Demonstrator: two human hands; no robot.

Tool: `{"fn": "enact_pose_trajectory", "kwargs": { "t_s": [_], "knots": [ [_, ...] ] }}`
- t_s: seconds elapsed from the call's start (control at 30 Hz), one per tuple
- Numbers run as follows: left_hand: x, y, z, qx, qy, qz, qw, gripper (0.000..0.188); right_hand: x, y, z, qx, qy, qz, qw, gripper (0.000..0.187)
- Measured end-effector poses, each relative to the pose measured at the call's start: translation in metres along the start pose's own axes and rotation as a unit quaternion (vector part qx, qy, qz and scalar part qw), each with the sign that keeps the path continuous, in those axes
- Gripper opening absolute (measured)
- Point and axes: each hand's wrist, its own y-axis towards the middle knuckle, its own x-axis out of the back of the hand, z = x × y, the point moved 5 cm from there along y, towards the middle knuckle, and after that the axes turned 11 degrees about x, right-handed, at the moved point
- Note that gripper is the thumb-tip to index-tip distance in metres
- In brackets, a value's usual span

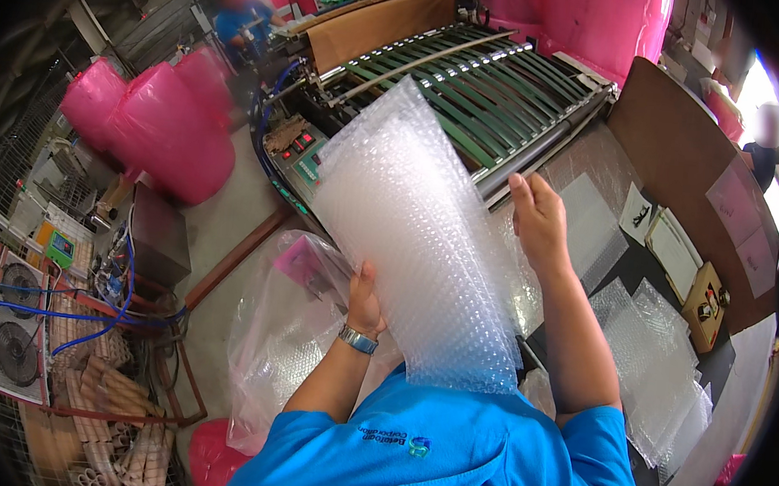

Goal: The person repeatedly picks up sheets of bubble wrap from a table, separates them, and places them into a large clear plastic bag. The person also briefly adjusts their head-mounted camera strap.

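Note:
A thick stack of clear bubble wrap sheets (pixel 408 235) stands tilted in front of my chest, its lower end against my blue shirt. My left hand (pixel 367 305) grips the stack's left edge, with the thumb showing and the other fingers partly hidden. To the right of the stack, my right hand (pixel 540 219) is raised with its fingers curled closed and the thumb up. Whatever it may hold does not show. Beyond the stack is a machine with green slats (pixel 481 91) and a roller. More bubble wrap sheets (pixel 643 360) lie on the dark table at my right.
At my left, a large clear plastic bag (pixel 264 361) holds bubble wrap. A control panel with red switches (pixel 301 147) sits on the machine's near left corner. A clipboard (pixel 673 254) and a wooden box (pixel 706 306) line the table's right side. Pink wrapped rolls (pixel 171 137) stand far left.

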Motion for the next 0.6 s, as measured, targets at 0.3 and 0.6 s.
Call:
{"fn": "enact_pose_trajectory", "kwargs": {
  "t_s": [0.3, 0.6],
  "knots": [
    [0.016, -0.001, 0.005, 0.009, -0.021, -0.008, 1.000, 0.063, -0.014, -0.064, -0.022, 0.058, -0.026, 0.114, 0.992, 0.021],
    [0.005, 0.006, 0.017, -0.015, -0.025, -0.029, 0.999, 0.056, 0.014, -0.084, -0.024, 0.014, -0.065, 0.134, 0.989, 0.025]
  ]
}}
